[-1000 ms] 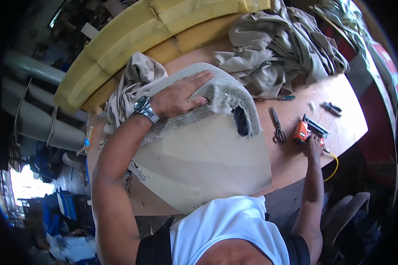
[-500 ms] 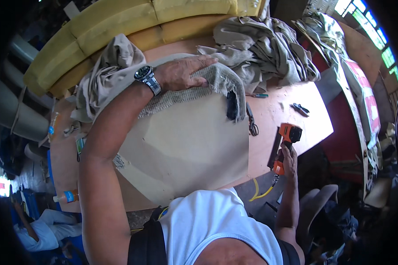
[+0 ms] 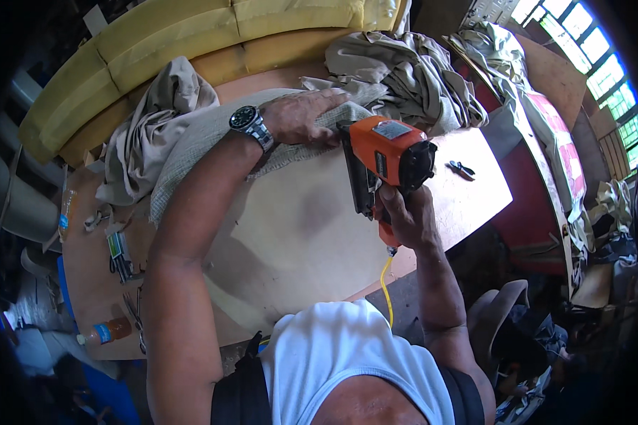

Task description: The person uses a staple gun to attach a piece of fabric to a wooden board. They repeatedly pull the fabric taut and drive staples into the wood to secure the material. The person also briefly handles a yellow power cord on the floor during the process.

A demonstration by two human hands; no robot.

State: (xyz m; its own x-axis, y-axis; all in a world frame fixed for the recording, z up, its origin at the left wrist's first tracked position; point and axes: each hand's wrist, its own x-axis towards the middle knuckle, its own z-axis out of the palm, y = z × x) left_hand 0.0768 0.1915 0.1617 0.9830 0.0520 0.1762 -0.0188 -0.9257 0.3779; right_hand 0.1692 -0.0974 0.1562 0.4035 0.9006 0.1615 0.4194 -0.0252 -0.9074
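Observation:
My left hand (image 3: 299,117), a watch on its wrist, grips the folded edge of a grey woven fabric (image 3: 191,157) along the far side of a pale panel (image 3: 283,241). Its fingers point right and its thumb lies on the near side of the fold. In my right hand (image 3: 412,218) is an orange and black staple gun (image 3: 383,152), thumb and fingers wrapped around its handle. The gun's black nose is close to my left thumb and hides the fabric's right end; whether they touch I cannot tell. A yellow air hose (image 3: 386,283) hangs from the handle.
Black pliers (image 3: 463,170) lie on the table (image 3: 485,195) at right. Crumpled beige cloth (image 3: 411,78) is piled at the back, before a yellow foam sofa piece (image 3: 177,39). A bottle (image 3: 106,331) and scissors (image 3: 136,315) are at left.
My right hand has brought the staple gun up and left, from beside the table to the fabric edge near my left hand. My left hand stays on the fabric.

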